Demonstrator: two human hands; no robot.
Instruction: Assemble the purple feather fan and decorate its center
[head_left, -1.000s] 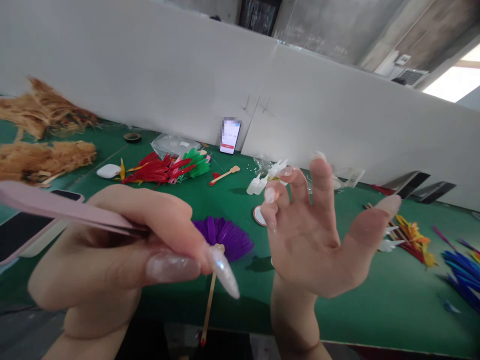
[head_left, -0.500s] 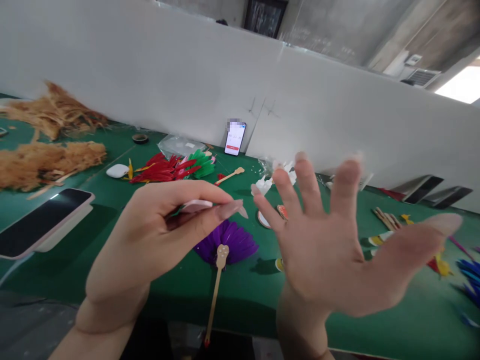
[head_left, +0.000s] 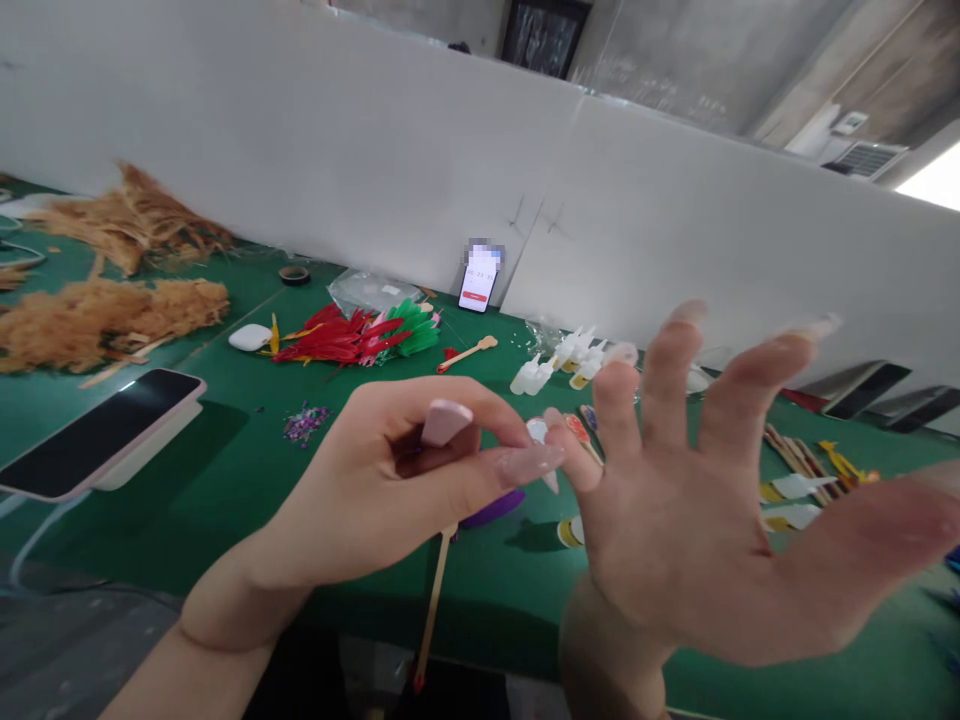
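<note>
My left hand (head_left: 390,480) is closed around a thin pink tool (head_left: 444,420), pinched between thumb and fingers, its end pointing at my right hand. My right hand (head_left: 712,530) is raised with the palm toward me and all fingers spread; its little fingertip meets the left hand's long nails. Behind the hands, a purple feather fan (head_left: 491,508) on a wooden stick (head_left: 433,610) lies on the green table (head_left: 225,450), mostly hidden.
A phone (head_left: 97,432) on a white stand sits at left. Tan fibre heaps (head_left: 105,320), red and green feathers (head_left: 352,338), small white bottles (head_left: 562,360), a propped phone (head_left: 481,275) and coloured sticks (head_left: 802,470) lie about. A white wall board backs the table.
The left hand swung the pink tool from pointing left to pointing toward the right hand. The right hand opened wider and came closer. The view shifted slightly left.
</note>
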